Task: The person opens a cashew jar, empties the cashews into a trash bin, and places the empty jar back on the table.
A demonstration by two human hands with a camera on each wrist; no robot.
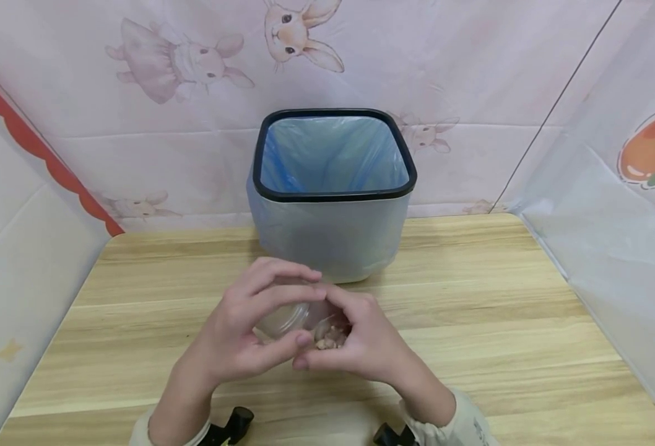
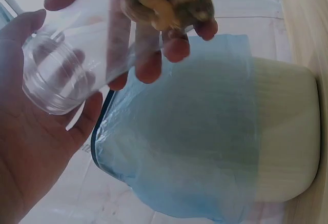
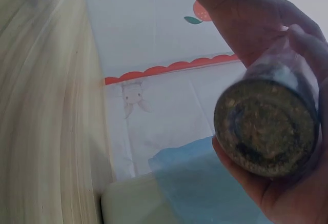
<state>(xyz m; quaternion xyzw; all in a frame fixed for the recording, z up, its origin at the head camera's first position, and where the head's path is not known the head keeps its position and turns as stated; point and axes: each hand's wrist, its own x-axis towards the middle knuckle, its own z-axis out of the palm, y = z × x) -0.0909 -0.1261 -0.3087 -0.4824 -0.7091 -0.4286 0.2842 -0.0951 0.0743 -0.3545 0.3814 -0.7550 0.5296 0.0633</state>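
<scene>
Between both hands is a clear jar (image 2: 56, 80), held tilted above the table. Brown nut-like pieces (image 2: 166, 3) fill its base end, and in the right wrist view the round base (image 3: 266, 129) looks dark and speckled. My right hand (image 1: 374, 341) grips the filled end, its fingers wrapped around the side. Around the ridged, see-through end arches my left hand (image 1: 241, 325), cupped, with fingers above and thumb in front. Gaps show between that palm and the jar; any fingertip contact is unclear. Whether a clear lid sits on the ridged end is hard to make out.
Just beyond the hands stands a pale bin (image 1: 327, 235) with a black rim (image 1: 333, 197) and a blue liner bag (image 1: 333, 155). It rests on a wood-grain table (image 1: 506, 322). A rabbit-printed backdrop (image 1: 205, 148) rises behind, with pale side walls left and right.
</scene>
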